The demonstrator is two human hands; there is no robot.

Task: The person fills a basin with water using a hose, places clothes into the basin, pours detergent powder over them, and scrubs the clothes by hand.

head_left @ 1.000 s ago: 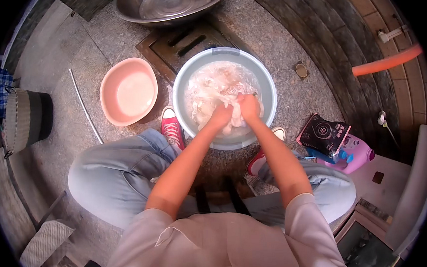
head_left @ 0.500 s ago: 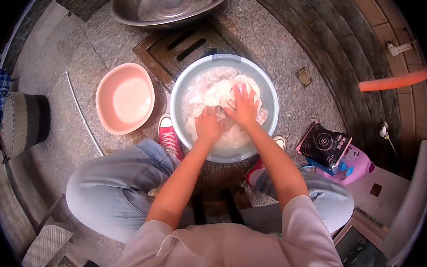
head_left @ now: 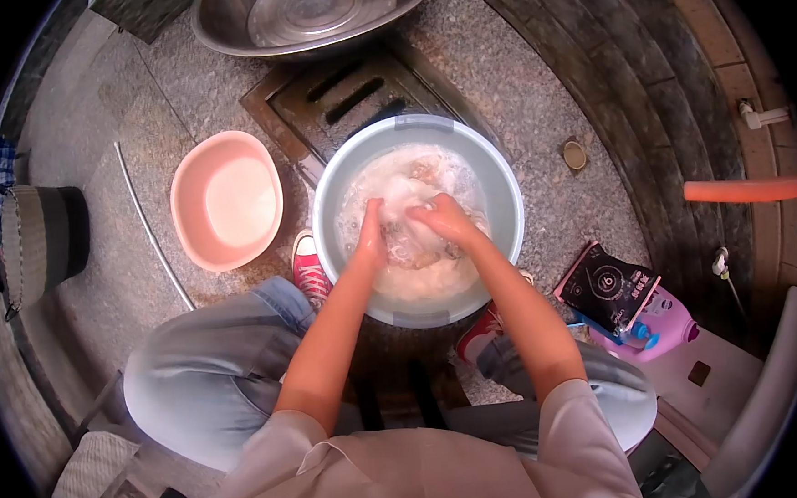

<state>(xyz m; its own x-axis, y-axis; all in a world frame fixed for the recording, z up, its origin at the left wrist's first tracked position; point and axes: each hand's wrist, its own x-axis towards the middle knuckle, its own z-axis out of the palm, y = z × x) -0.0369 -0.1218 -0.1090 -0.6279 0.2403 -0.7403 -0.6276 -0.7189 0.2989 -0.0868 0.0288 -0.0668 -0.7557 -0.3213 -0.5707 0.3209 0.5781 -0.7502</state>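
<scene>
A round pale blue basin [head_left: 328, 244] holds water and wet whitish cloth [head_left: 409, 194]. My left hand [head_left: 372, 236] is at the left part of the cloth, turned on edge, its fingers together and partly hidden against the cloth. On the right side of the basin my right hand [head_left: 446, 219] has its fingers curled on a fold of the cloth. Between the two hands the cloth is bunched up, and froth and water blur its outline.
Left of the basin sits a pink tub [head_left: 228, 201]. Beyond it are a drain cover [head_left: 313, 117] and a large metal bowl [head_left: 313, 46]. At right lie a black packet [head_left: 607, 284], a pink bottle [head_left: 670, 325] and a small round tin [head_left: 574, 155]; a striped basket [head_left: 40, 243] stands far left.
Both hands have gone from lying spread on the cloth to standing more on edge around it, with the right fingers now curled. The view has shifted, so the basin appears lower.
</scene>
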